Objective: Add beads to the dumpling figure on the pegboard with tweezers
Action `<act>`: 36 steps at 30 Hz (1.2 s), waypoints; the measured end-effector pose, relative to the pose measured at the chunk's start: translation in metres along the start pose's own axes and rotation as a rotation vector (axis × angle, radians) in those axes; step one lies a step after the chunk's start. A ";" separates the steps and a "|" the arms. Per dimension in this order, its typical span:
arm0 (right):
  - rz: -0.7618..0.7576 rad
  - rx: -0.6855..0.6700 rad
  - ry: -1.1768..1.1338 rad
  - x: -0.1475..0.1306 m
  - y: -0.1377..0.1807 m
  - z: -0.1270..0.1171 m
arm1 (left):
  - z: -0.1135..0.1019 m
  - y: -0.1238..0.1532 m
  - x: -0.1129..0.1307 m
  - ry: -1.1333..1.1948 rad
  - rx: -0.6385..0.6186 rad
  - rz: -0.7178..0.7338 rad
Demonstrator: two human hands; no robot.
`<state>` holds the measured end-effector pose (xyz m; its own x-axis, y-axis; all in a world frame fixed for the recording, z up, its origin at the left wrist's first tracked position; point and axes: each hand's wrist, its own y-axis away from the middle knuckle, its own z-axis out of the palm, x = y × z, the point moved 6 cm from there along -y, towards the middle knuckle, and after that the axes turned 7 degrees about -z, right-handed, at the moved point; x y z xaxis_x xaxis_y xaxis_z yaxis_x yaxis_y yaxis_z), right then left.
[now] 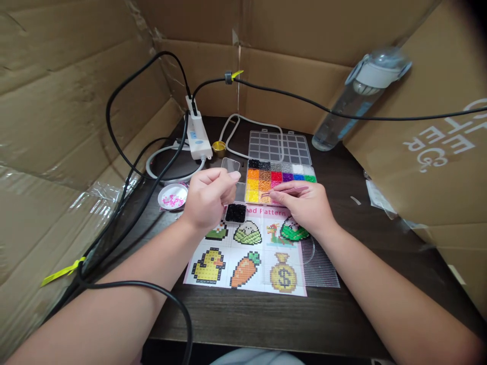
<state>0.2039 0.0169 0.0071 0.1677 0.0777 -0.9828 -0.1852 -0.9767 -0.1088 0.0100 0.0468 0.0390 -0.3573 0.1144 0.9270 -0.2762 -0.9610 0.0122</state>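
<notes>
My left hand (208, 197) pinches a small clear lid (230, 165) just above a little box of black beads (235, 213). My right hand (306, 205) pinches thin tweezers (285, 191), tips pointing left toward the bead tray (279, 178).

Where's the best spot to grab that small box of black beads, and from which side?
Probably from above, pinching the two side walls of the small box of black beads: it sits flat and open-topped on the pattern sheet, right beside the left hand.

Rainbow-sorted bead box (279, 178) — black beads (235, 213), pink-bordered pattern sheet (247, 253) — dark-brown table (266, 319)
</notes>
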 end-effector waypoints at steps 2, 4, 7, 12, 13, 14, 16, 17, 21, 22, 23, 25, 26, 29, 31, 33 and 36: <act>-0.007 0.002 0.014 0.000 -0.001 0.000 | 0.000 0.000 0.000 -0.005 0.005 0.000; -0.009 0.001 0.019 0.000 -0.001 0.000 | 0.000 0.000 0.001 -0.014 0.013 -0.001; -0.014 -0.015 0.020 0.001 -0.001 0.002 | 0.001 0.000 0.001 -0.035 0.020 -0.004; -0.032 -0.017 0.033 0.003 -0.002 0.002 | 0.001 0.001 0.002 -0.035 0.018 0.001; -0.031 -0.016 0.030 0.003 -0.002 0.002 | 0.001 0.001 0.002 -0.029 0.018 0.002; -0.029 -0.014 0.024 0.003 -0.002 0.002 | 0.001 0.001 0.002 -0.025 0.019 0.002; -0.026 -0.010 0.016 0.003 -0.001 0.002 | 0.000 0.001 0.001 -0.022 0.016 0.002; -0.024 -0.005 0.016 0.002 -0.001 0.002 | 0.000 0.001 0.001 -0.022 0.014 0.003; 0.006 0.011 0.020 0.001 0.000 0.001 | 0.000 0.000 0.001 -0.021 0.006 0.006; 0.011 0.013 0.022 0.001 0.001 0.001 | 0.000 0.000 0.001 -0.021 0.007 0.006; 0.013 0.014 0.023 0.000 0.000 0.001 | 0.000 0.000 0.001 -0.022 0.008 0.005; 0.010 0.014 0.016 0.000 0.000 0.001 | 0.000 0.000 0.001 -0.025 0.010 0.003; 0.011 0.014 0.006 0.000 0.000 0.001 | 0.000 0.000 0.001 -0.027 0.010 0.002; 0.032 0.019 -0.032 0.002 0.001 0.000 | -0.001 0.001 0.001 -0.028 0.005 0.007; 0.040 0.033 -0.033 0.003 0.002 -0.001 | -0.002 0.000 0.001 -0.026 0.003 0.009; 0.005 0.073 -0.005 0.001 0.001 -0.005 | -0.003 0.000 0.000 -0.024 0.002 0.004; -0.138 0.205 0.017 -0.008 -0.004 -0.021 | -0.005 -0.001 -0.001 -0.027 0.006 -0.004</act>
<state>0.2240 0.0163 0.0183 0.2211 0.2029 -0.9539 -0.3520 -0.8956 -0.2721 0.0058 0.0490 0.0362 -0.3317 0.1110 0.9368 -0.2720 -0.9621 0.0177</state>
